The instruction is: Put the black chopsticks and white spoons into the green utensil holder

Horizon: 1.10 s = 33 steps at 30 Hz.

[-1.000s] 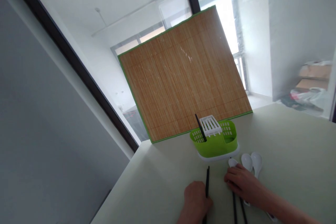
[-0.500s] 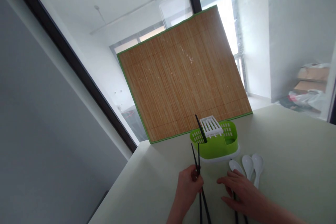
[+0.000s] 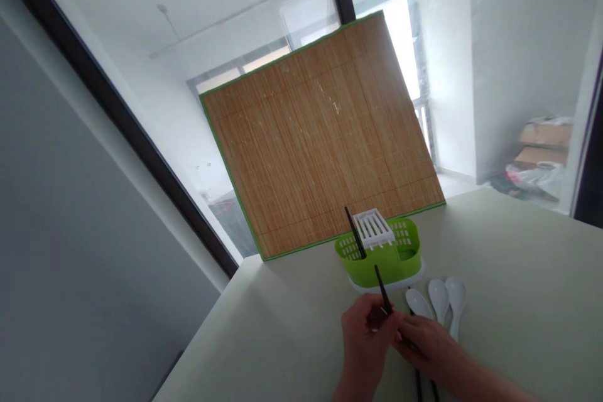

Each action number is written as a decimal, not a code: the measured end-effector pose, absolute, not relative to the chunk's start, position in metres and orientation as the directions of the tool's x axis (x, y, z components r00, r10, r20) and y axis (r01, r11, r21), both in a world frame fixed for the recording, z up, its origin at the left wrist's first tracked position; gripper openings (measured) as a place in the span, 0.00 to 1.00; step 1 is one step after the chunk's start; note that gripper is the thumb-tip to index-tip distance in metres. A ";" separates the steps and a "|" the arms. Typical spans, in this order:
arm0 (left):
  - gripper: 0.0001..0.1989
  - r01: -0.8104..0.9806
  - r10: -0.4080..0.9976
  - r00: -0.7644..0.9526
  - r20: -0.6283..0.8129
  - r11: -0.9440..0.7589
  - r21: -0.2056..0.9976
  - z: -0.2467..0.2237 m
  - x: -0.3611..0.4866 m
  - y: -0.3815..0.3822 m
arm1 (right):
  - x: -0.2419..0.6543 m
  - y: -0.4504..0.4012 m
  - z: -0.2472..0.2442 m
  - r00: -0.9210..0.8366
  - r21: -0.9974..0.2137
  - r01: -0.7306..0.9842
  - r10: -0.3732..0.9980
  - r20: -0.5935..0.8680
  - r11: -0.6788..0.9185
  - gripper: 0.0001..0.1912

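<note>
Just in front of the green cutlery basket (image 3: 384,269), my left hand (image 3: 362,339) is closed round black chopsticks (image 3: 382,287), their upper ends pressed together and pointing up. My right hand (image 3: 426,342) meets it, its fingers closed at the same chopsticks beside the left fingertips. The lower part of the held chopsticks is hidden by the hands. More black chopsticks (image 3: 418,384) lie on the table under my right wrist. Three white spoons (image 3: 439,299) lie just beyond the right hand. Inside the basket's left compartment a dark chopstick bundle (image 3: 354,231) leans upright.
A white slotted rack (image 3: 374,228) sits across the middle of the basket. Behind it a bamboo mat (image 3: 320,138) with green edging leans against a glass pane. The pale table (image 3: 513,276) reaches to the right, and boxes (image 3: 541,144) stand beyond the glass.
My left hand has moved right with the chopsticks, which were crossed and spread and are now together. My right hand, open before, has closed in on them. The view has shifted slightly.
</note>
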<state>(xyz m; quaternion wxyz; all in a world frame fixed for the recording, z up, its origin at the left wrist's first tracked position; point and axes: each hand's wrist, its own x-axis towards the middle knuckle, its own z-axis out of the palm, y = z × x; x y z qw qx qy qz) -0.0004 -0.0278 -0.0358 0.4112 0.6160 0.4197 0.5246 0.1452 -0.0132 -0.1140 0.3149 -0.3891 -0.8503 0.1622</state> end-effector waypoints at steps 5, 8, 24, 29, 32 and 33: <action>0.05 0.107 0.943 0.104 0.315 -0.326 0.939 -0.043 -0.007 -0.027 | 0.138 -0.013 -0.116 -0.512 -0.450 0.593 0.744 0.429 0.668 0.10; 0.06 0.100 0.953 0.124 0.276 -0.289 0.952 -0.050 -0.011 -0.025 | 0.137 -0.011 -0.121 -0.557 -0.383 0.629 0.735 0.387 0.677 0.06; 0.03 0.182 0.925 0.130 0.358 -0.377 0.908 -0.018 -0.024 -0.022 | 0.138 -0.012 -0.123 -0.573 -0.306 0.694 0.758 0.312 0.652 0.04; 0.09 0.095 0.904 -0.113 0.412 -0.403 0.910 0.014 -0.035 -0.004 | 0.148 -0.013 -0.113 -0.576 -0.362 0.650 0.743 0.341 0.669 0.06; 0.11 0.131 0.825 -0.253 0.506 -0.489 0.862 0.040 -0.044 0.017 | 0.151 -0.012 -0.109 -0.578 -0.380 0.625 0.731 0.362 0.682 0.07; 0.12 0.148 0.794 -0.288 0.535 -0.515 0.844 0.048 -0.047 0.027 | 0.152 -0.012 -0.109 -0.579 -0.376 0.625 0.729 0.365 0.684 0.07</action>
